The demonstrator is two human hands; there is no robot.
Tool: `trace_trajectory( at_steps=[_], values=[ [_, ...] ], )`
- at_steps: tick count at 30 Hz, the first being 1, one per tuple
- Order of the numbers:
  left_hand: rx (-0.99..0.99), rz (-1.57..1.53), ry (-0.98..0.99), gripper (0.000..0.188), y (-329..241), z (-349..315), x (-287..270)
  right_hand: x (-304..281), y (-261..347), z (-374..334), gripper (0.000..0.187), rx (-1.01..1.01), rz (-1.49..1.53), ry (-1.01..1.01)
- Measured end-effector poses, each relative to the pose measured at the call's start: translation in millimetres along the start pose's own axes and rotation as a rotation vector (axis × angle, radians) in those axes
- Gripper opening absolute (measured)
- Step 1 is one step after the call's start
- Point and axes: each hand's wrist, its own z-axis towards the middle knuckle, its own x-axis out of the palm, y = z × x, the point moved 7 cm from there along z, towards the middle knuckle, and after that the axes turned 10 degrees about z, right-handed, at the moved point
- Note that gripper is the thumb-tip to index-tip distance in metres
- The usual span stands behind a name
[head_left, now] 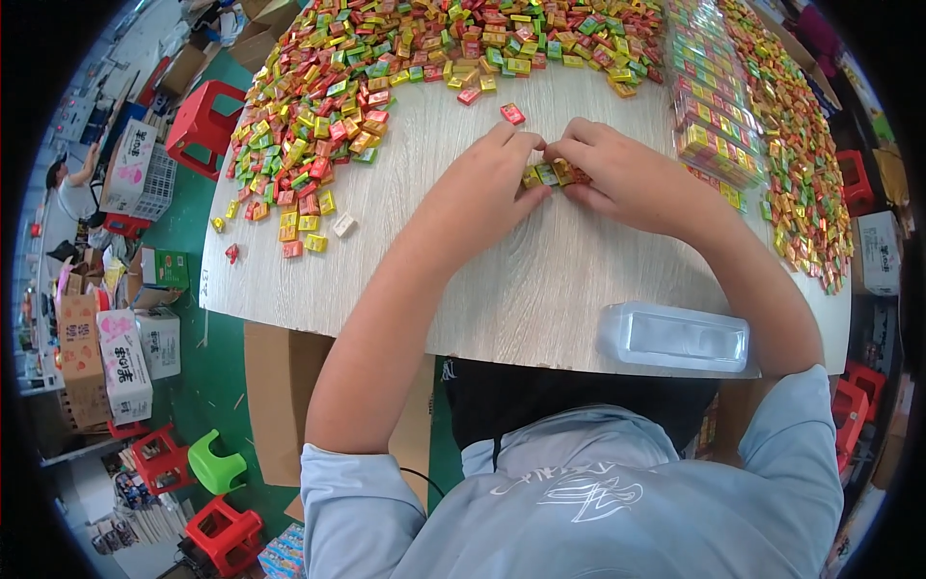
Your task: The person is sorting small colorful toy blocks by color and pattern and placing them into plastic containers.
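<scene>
My left hand (pixel 482 188) and my right hand (pixel 627 179) meet over the middle of the table. Between them is a short row of small wrapped candy blocks (pixel 547 175), yellow, green and reddish. My left fingers and thumb close on the row's left end, my right ones on its right end. The fingers partly hide the row. Just beyond my left fingertips lies a single red candy block (pixel 511 114). A heap of loose candy blocks (pixel 502 39) in red, yellow, green and orange spreads across the far side and down the left.
Clear packs filled with candy rows (pixel 714 125) are stacked at the right, beside more loose blocks (pixel 810 193). An empty clear plastic tray (pixel 685 338) sits near the table's front edge. Red stools (pixel 203 125), a green stool (pixel 214 463) and cartons (pixel 125 357) stand on the floor.
</scene>
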Motion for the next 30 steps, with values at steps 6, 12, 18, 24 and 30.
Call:
trace_trajectory(
  at_steps=[6,12,18,24,30],
  values=[
    [-0.022,-0.044,0.018,0.042,3.5,-2.6,-2.1,-3.2,0.0,-1.2,0.037,0.045,0.145,0.015],
    [-0.011,-0.064,0.038,0.04,3.1,0.6,1.2,3.3,-10.1,-2.4,0.034,0.023,0.232,-0.024],
    [-0.043,-0.059,0.067,0.035,-4.5,3.2,0.7,9.0,-15.5,-4.7,0.038,-0.013,0.26,-0.103],
    [-0.072,0.008,0.058,0.03,-5.5,4.9,-1.2,7.7,-12.4,-5.6,0.043,-0.019,0.342,-0.234],
    [-0.126,0.123,0.03,0.03,11.6,-0.7,-14.2,11.3,-7.1,15.5,0.038,-0.076,0.322,-0.223]
  ],
)
